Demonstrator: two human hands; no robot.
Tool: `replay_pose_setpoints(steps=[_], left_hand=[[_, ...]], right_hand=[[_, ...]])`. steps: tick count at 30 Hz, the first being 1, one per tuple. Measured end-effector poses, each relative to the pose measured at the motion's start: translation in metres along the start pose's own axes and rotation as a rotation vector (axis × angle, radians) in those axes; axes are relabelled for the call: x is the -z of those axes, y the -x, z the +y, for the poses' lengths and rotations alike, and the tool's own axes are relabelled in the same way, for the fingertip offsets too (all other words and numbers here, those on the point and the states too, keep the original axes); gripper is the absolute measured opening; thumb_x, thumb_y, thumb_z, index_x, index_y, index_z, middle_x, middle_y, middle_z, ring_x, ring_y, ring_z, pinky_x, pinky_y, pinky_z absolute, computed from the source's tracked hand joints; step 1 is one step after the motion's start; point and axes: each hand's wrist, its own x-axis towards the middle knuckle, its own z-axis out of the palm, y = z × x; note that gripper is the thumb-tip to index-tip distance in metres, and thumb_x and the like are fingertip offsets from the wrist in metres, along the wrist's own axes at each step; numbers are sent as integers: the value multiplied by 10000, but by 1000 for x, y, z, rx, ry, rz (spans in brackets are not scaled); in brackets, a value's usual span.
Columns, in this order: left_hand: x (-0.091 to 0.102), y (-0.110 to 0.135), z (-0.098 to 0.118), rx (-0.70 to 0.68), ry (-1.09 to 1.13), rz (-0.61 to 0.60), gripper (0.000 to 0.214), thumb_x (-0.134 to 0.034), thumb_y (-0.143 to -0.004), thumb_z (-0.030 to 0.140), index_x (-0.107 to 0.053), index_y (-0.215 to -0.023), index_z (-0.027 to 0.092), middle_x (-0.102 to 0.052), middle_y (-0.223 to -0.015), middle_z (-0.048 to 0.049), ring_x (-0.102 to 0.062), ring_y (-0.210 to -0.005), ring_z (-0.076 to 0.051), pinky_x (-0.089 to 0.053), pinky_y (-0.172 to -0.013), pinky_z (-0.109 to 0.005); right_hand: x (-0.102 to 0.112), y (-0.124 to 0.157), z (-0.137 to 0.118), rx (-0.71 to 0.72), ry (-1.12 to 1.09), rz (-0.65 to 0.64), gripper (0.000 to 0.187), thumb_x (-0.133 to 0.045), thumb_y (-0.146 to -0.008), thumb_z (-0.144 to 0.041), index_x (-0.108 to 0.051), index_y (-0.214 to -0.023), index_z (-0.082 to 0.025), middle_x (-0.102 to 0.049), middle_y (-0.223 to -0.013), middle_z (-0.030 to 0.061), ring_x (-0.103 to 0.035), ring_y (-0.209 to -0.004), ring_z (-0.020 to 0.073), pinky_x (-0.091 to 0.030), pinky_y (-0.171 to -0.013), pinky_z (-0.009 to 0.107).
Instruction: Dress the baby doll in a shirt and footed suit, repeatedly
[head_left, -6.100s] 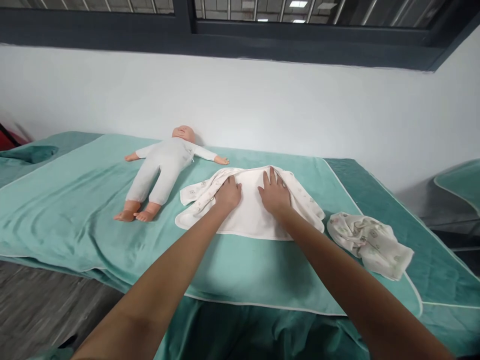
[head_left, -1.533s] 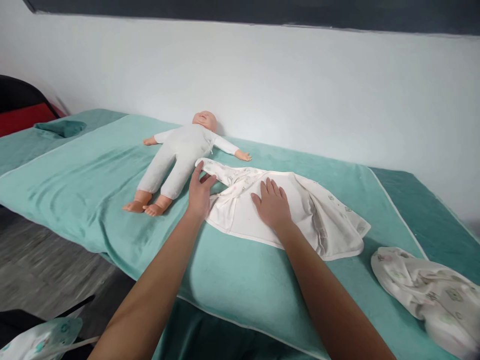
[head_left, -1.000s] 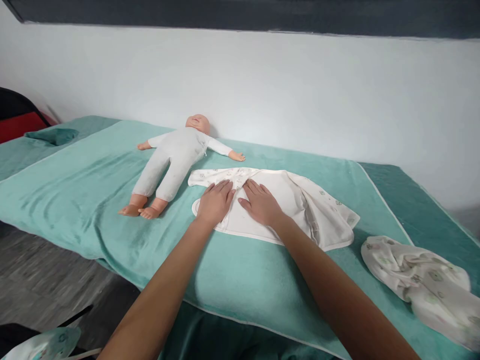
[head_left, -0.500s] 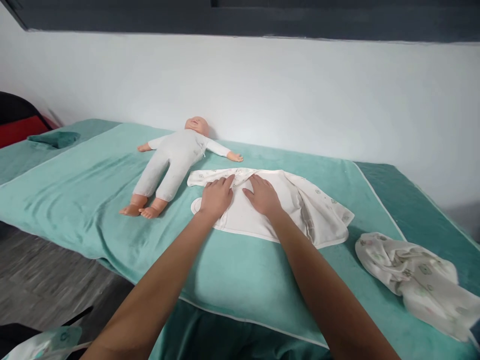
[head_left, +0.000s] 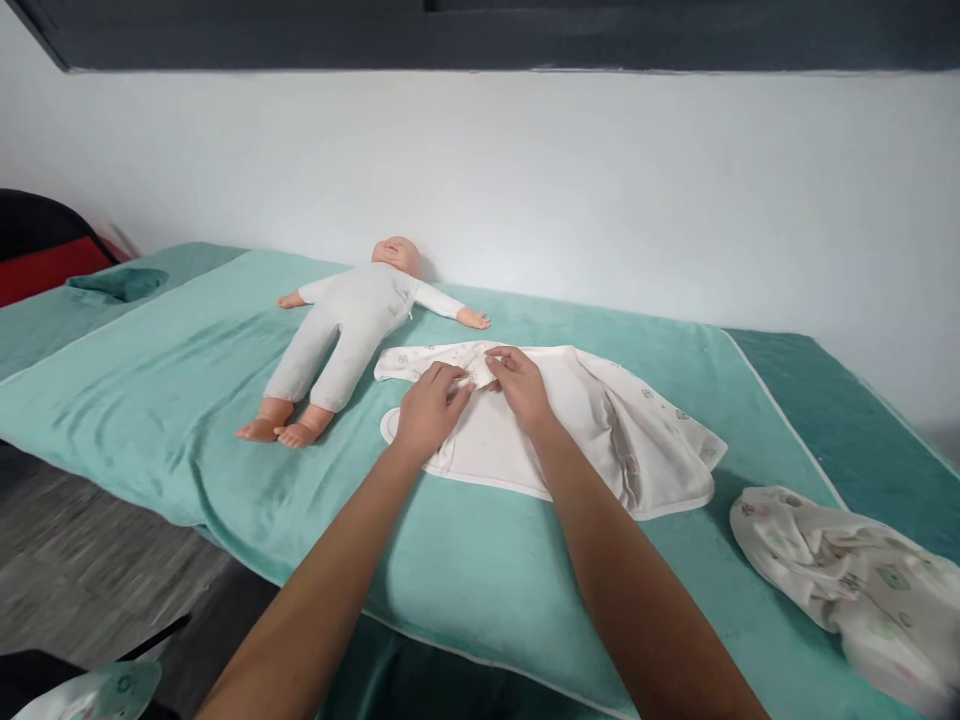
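A white baby shirt [head_left: 495,455] with small printed figures lies spread on the green bed cover, its pale inner side partly showing. Both hands work at its upper edge. My left hand [head_left: 433,410] pinches the cloth near the left sleeve, thumb and fingers close together. Just right of it, my right hand [head_left: 519,385] grips a fold of the same shirt between thumb and fingers. The fingertips are partly hidden by the cloth. Left of the shirt, a baby doll [head_left: 352,320] in a white body lies on its back, arms spread.
A crumpled printed garment [head_left: 855,580] lies at the right on the bed [head_left: 187,370]. A white wall [head_left: 525,180] rises behind the bed. At the far left is a red and black object [head_left: 52,250]. Another printed cloth [head_left: 97,695] shows at the lower left.
My hands lay flat with fingers stretched on the shirt; now their fingers are curled and pinch its upper edge, lifting a fold. The view has shifted slightly.
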Motion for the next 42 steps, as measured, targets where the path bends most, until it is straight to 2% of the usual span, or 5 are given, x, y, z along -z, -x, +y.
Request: replay_pose_setpoints(steps=[4, 11, 21, 28, 42], left_hand=[[1, 13, 3, 64, -77, 13, 381, -617, -904, 330, -571, -1269, 231, -645, -1281, -90, -647, -1130, -272, -517, -897, -385], [3, 16, -2, 340, -41, 181, 273, -450, -992, 301, -594, -1205, 210, -719, -1137, -101, -690, -986, -261, -521, -808, -378], [6, 18, 0, 316, -178, 130, 308, -463, -931, 173, -596, -1204, 222, -694, -1215, -113, -662, -1109, -306, -515, -854, -419], [6, 16, -5, 406, -96, 233, 264, -403, -1004, 274, -621, -1143, 221, -743, -1071, -102, -695, -935, -271, -494, -761, -368], [6, 19, -10, 407, -68, 295, 290, -411, -938, 123, -605, -1133, 216, -694, -1097, -104, -652, -1040, -268, -511, -847, -392]], right_hand=[[12, 1, -3, 27, -108, -75, 386, -573, -898, -486, -627, -1176, -224, -716, -1097, 62, -688, -984, 191, -563, -886, 340], [0, 4, -4, 165, 245, -290, 604, -502, -927, -273, -396, -1519, -227, -445, -1591, 86, -405, -1477, 203, -368, -1183, 396], [-12, 14, -3, 358, 820, -347, 644, -473, -978, -330, -310, -1577, -155, -286, -1668, 121, -205, -1565, 234, -200, -1258, 466], [-18, 10, 2, 339, 842, -230, 677, -548, -965, -377, -321, -1525, -71, -587, -1431, 178, -456, -1415, 275, -319, -1186, 426], [-22, -21, -1, 393, 1062, -135, 446, -330, -1051, -471, -629, -1312, -268, -621, -1319, 105, -524, -1210, 302, -375, -1061, 473]])
